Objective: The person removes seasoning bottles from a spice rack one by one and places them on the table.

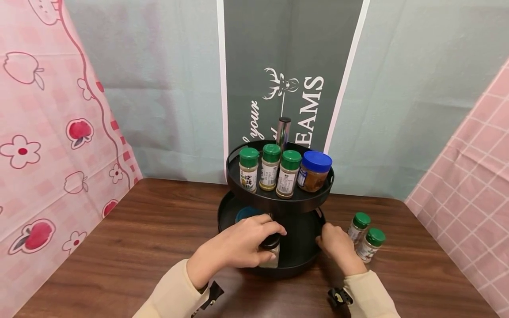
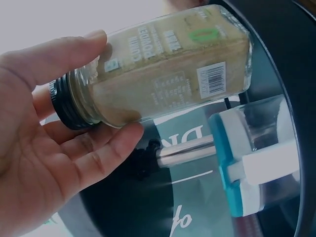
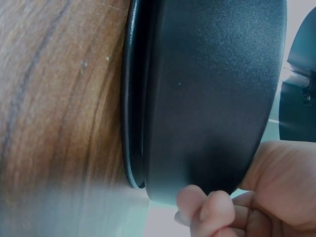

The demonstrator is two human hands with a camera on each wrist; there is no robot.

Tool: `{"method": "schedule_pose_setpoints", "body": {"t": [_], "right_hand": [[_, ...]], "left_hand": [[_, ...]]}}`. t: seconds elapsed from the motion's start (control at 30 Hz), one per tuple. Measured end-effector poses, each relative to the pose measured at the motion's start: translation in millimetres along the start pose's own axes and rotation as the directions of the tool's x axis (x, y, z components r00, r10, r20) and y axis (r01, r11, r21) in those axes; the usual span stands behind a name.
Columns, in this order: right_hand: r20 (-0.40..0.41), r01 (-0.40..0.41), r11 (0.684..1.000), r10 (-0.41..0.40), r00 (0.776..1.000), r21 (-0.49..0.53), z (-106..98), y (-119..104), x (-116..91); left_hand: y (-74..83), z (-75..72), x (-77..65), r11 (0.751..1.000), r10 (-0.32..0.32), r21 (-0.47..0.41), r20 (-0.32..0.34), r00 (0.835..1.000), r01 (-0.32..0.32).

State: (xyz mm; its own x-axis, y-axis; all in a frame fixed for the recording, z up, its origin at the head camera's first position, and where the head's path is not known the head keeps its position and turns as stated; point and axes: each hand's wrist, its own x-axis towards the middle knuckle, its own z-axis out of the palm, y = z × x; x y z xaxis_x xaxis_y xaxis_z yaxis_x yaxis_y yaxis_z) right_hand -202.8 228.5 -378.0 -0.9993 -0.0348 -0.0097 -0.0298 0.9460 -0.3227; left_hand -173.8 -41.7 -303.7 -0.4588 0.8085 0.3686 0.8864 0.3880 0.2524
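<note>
My left hand (image 1: 246, 240) holds a glass spice jar (image 2: 168, 74) by its black-lid end, thumb on one side and fingers on the other. The jar holds tan powder and is at the front of the lower tier of a black two-tier rack (image 1: 304, 240); whether its base touches the tray cannot be told. At the right side of that tier, my right hand (image 1: 336, 245) grips the rim with curled fingers (image 3: 219, 207). Beside the spice jar, partly hidden by my left hand in the head view, is a clear container with a teal lid (image 2: 224, 165).
On the upper tier stand several green-capped shakers (image 1: 286, 174) and a blue-lidded jar (image 1: 316, 170), with a metal post (image 1: 283, 132) behind. Two more green-capped bottles (image 1: 370, 245) stand on the wooden table (image 1: 167, 238) near my right hand. Fabric hangs behind.
</note>
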Motion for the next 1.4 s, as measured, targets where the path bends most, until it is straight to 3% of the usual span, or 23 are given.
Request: {"method": "schedule_pose_setpoints", "body": {"t": [0.13,0.4,0.67,1.03,1.4], "right_hand": [[-0.002,-0.001,1.000,0.001,1.000,-0.001,-0.5,0.9,0.2],[0.008,-0.016,1.000,0.016,1.000,0.012,0.6,1.6,1.1],[0.014,-0.031,0.999,0.031,0.999,0.028,1.2,0.4,0.5],[0.031,-0.039,0.998,0.037,0.999,0.045,0.5,1.9,-0.1],[0.013,-0.030,0.999,0.030,0.999,0.040,1.5,0.2,0.0]], "left_hand": [[-0.7,-6.1,-5.0,1.000,-0.016,0.000,-0.013,1.000,0.016],[-4.2,-24.0,-19.6,0.991,-0.134,-0.030,0.000,0.991,0.134],[-9.7,-34.9,-30.7,0.979,-0.197,-0.048,0.000,0.980,0.197],[-19.3,-42.0,-42.1,0.971,-0.235,-0.047,0.006,0.972,0.235],[-33.2,-40.7,-59.6,0.950,-0.310,-0.023,-0.002,0.951,0.310]]}}
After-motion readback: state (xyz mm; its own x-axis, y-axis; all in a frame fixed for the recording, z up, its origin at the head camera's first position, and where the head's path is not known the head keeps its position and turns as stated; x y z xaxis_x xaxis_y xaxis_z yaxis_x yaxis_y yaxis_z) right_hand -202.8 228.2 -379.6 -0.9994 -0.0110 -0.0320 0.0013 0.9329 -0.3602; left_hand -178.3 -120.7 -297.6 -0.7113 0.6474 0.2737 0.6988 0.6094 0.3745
